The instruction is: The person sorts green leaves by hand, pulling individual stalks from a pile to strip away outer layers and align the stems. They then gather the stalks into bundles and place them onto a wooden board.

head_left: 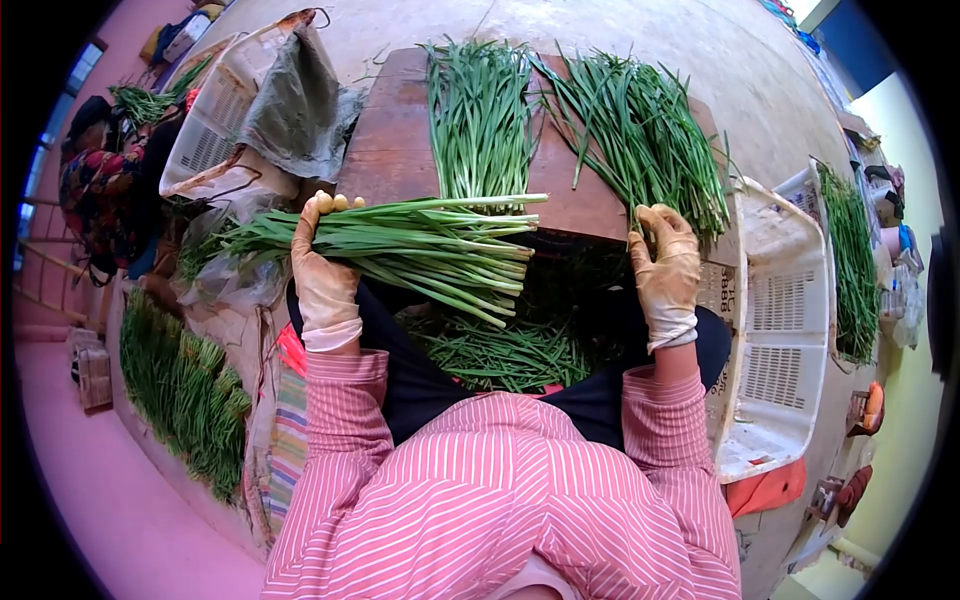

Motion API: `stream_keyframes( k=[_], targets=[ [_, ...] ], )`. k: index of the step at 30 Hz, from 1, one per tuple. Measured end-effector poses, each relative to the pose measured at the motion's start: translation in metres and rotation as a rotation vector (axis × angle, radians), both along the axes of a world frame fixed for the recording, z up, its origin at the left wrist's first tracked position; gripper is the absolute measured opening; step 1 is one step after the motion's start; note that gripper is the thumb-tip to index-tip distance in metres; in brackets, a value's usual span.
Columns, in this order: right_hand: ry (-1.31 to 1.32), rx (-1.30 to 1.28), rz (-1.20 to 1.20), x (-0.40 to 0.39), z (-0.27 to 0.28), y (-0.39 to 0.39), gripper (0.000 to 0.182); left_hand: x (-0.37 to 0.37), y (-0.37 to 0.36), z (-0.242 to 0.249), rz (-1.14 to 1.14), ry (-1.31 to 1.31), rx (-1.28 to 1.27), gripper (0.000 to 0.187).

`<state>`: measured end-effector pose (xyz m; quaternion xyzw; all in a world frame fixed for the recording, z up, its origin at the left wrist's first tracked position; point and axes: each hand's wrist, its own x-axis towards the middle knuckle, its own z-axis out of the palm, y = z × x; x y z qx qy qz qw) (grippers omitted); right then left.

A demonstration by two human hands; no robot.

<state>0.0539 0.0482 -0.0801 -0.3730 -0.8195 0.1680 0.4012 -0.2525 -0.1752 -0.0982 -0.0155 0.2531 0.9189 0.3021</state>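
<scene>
My left hand [325, 275], in a tan-stained glove, is closed around a bunch of garlic chives [430, 245]. The bunch lies sideways above my lap, pale stem ends to the right and leaf tips to the left. My right hand [665, 270], gloved alike, is at the near edge of the wooden board [395, 130]. Its fingers are curled in a pinch by the lower end of a loose chive pile [640, 130]; what is between the fingertips, if anything, is hidden. A second chive pile [482, 120] lies on the board's middle, stems toward me.
Cut green pieces [510, 350] lie between my knees. At right stand a white plastic crate [785, 290] and a container of chives [848, 270]. Bundled chives [180, 390] lie at left. Another white crate [205, 140] with a grey cloth is back left, beside a person in patterned clothing [100, 190].
</scene>
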Motion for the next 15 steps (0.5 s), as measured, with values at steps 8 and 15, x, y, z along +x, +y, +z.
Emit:
stream_keyframes(
  k=[8, 15],
  targets=[
    [-0.053, 0.11, 0.385, -0.058, 0.041, -0.069, 0.029, 0.033, 0.022, 0.022, 0.054, 0.115, -0.074, 0.019],
    [-0.217, -0.542, 0.508, -0.082, 0.001, -0.064, 0.04, 0.05, 0.027, 0.029, -0.065, 0.393, -0.091, 0.035]
  ],
)
